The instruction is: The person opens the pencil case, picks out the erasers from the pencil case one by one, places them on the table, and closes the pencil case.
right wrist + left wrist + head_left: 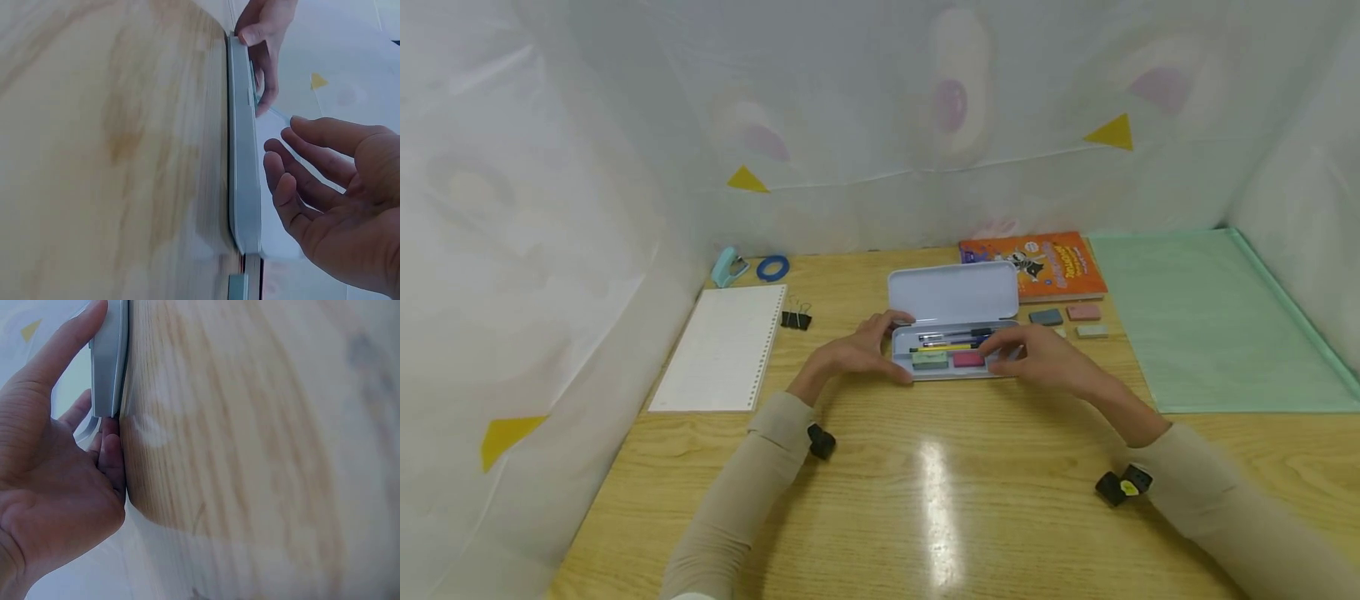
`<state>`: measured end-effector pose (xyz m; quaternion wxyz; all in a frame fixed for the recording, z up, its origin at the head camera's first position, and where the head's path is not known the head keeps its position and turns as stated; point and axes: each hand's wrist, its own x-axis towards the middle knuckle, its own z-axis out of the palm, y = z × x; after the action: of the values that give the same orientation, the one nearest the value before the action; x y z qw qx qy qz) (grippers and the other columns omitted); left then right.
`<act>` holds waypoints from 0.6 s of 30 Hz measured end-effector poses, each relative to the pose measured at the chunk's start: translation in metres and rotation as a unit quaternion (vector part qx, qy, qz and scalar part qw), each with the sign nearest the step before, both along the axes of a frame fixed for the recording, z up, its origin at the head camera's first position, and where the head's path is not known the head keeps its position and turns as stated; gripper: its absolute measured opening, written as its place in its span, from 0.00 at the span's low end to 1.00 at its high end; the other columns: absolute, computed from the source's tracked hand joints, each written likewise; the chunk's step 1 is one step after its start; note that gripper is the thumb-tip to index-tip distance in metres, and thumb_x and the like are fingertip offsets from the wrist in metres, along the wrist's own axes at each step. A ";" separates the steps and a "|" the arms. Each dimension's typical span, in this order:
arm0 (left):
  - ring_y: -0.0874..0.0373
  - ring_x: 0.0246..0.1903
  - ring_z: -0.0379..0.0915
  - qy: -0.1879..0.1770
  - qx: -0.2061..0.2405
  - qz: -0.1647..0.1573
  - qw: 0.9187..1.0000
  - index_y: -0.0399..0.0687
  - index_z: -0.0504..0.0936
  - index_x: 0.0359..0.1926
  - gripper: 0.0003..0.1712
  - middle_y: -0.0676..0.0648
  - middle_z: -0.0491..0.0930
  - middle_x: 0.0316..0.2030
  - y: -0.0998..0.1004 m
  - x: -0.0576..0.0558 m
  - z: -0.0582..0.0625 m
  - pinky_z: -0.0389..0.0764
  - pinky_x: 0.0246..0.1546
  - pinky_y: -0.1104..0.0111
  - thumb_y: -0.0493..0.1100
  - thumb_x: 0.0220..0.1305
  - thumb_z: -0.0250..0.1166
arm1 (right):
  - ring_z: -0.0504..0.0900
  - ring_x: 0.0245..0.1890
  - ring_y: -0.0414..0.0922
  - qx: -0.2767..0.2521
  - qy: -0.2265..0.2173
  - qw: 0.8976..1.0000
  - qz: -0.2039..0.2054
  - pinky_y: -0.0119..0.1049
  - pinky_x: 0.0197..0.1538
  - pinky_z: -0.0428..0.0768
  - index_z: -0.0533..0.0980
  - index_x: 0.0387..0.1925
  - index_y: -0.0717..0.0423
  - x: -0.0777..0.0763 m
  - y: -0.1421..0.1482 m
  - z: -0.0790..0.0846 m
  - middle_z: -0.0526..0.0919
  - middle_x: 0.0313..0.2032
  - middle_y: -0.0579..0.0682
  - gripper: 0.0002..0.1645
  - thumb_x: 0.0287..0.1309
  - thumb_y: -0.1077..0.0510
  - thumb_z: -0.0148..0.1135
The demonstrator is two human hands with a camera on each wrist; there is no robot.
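Pale, translucent sheeting [850, 108] is walling in the wood-grain table [865, 517], and a green mat [1247, 325] is covering its right side. At the centre of the frame the pencil case [955, 377] is lying open, its lid [953, 293] leaning back toward an orange book [1063, 267], so the tray is facing the person. Pens [955, 336] and a yellow pencil [936, 349] are running lengthwise along the back, probably because that suits their length, while a green block [929, 361] and a pink block [968, 359] are sitting in front of them.

The left hand [867, 346] is spanning the case's left end, thumb at the front corner and fingers curling round behind, seemingly to steady it. The right hand [1048, 358] is hovering over the right end, its thumb and loosely bent fingers standing apart with nothing showing between them; whether a fingertip is touching the contents, I cannot tell. Just beyond it, right of centre, a blue-grey block [1046, 317] and a rose block [1083, 312] are lying outside the case.
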<state>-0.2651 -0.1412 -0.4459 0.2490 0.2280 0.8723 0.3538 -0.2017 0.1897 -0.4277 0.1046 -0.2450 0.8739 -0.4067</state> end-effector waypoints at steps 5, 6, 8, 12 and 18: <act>0.50 0.66 0.57 0.004 0.000 -0.001 1.000 0.66 0.61 0.73 0.55 0.48 0.64 0.66 -0.001 -0.001 -0.002 0.60 0.71 0.49 0.57 0.49 0.84 | 0.81 0.41 0.44 0.021 0.022 0.999 0.016 0.38 0.44 0.80 0.87 0.49 0.54 -0.001 -0.013 -0.001 0.88 0.45 0.50 0.13 0.63 0.60 0.72; 0.50 0.66 0.57 0.004 0.000 -0.001 1.000 0.66 0.61 0.73 0.55 0.48 0.64 0.66 -0.001 -0.002 -0.002 0.60 0.71 0.49 0.57 0.49 0.83 | 0.81 0.42 0.44 0.026 0.027 0.999 0.016 0.39 0.45 0.79 0.87 0.49 0.54 -0.001 -0.015 -0.001 0.88 0.45 0.50 0.12 0.63 0.60 0.72; 0.50 0.66 0.57 0.005 0.000 -0.002 1.000 0.66 0.61 0.73 0.55 0.48 0.64 0.66 -0.001 -0.002 -0.002 0.60 0.71 0.49 0.58 0.49 0.83 | 0.81 0.42 0.44 0.034 0.036 0.999 0.017 0.40 0.45 0.79 0.87 0.49 0.55 -0.002 -0.017 -0.001 0.88 0.44 0.50 0.12 0.63 0.61 0.72; 0.50 0.66 0.57 0.007 -0.002 -0.004 1.000 0.66 0.61 0.73 0.55 0.48 0.64 0.66 -0.001 -0.003 -0.003 0.60 0.71 0.50 0.58 0.49 0.84 | 0.81 0.41 0.44 0.046 0.040 0.998 0.021 0.39 0.43 0.79 0.87 0.48 0.56 -0.002 -0.019 -0.002 0.88 0.43 0.49 0.12 0.63 0.61 0.72; 0.50 0.66 0.57 0.005 -0.002 -0.005 1.000 0.66 0.61 0.74 0.56 0.49 0.64 0.66 -0.001 -0.002 -0.002 0.61 0.71 0.50 0.58 0.49 0.84 | 0.80 0.37 0.42 0.050 0.041 0.998 0.022 0.35 0.37 0.78 0.86 0.47 0.58 -0.003 -0.020 -0.002 0.88 0.41 0.48 0.11 0.63 0.62 0.71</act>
<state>-0.2673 -0.1425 -0.4482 0.2464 0.2337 0.8732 0.3495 -0.2045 0.1698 -0.4296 0.0896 -0.2750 0.8910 -0.3500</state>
